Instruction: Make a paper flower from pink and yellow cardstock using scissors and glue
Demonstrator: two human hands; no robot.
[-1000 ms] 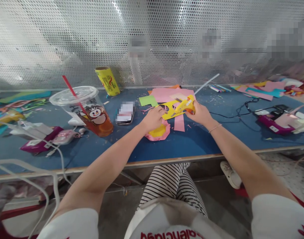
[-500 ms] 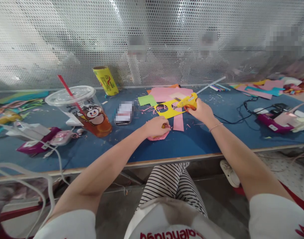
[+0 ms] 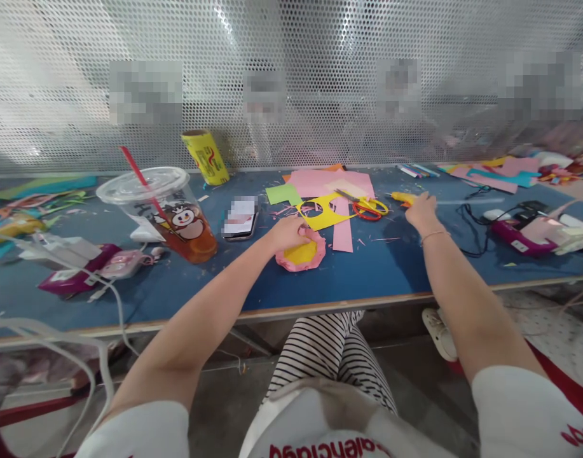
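Observation:
A round pink paper piece with a yellow centre (image 3: 301, 253) lies near the table's front edge. My left hand (image 3: 291, 233) is closed on its upper rim. Farther right, my right hand (image 3: 421, 211) is wrapped round the yellow glue gun (image 3: 404, 198), which lies low over the blue table with a clear glue stick reaching out to the right. Between the hands are scissors with red and yellow handles (image 3: 370, 207), a yellow sheet with round holes (image 3: 327, 218), pink paper (image 3: 320, 182) and a green piece (image 3: 281, 193).
On the blue table (image 3: 253, 280), a drink cup with a red straw (image 3: 186, 222), a phone (image 3: 241, 217) and a yellow roll (image 3: 206, 158) stand or lie left. Purple power strips (image 3: 524, 236) with cables sit at both sides. A perforated metal screen (image 3: 310, 76) rises behind.
My right hand has moved right with the glue gun and lowered it to the table, uncovering the scissors. My left hand has shifted slightly up and left, showing the yellow centre.

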